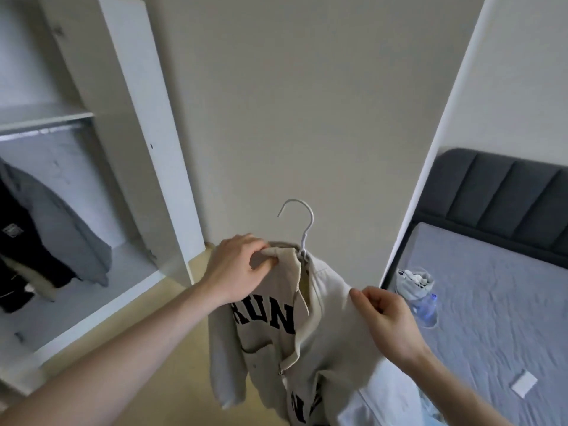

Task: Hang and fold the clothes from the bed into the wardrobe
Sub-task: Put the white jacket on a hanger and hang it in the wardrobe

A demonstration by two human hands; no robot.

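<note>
The hanger (pixel 299 232) shows only its hook; its shoulders are buried inside my cream jacket (pixel 276 327), whose hem runs off the bottom edge. The dark clothes (pixel 18 241) in the wardrobe (pixel 135 124) are cropped at left.

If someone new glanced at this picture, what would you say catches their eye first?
First, the cream sweatshirt with dark lettering at centre, draped on a white hanger, with the left hand gripping its collar and the right hand pinching its shoulder. Next, the open wardrobe on the left with dark clothes hanging inside, and the grey bed on the right.
</note>
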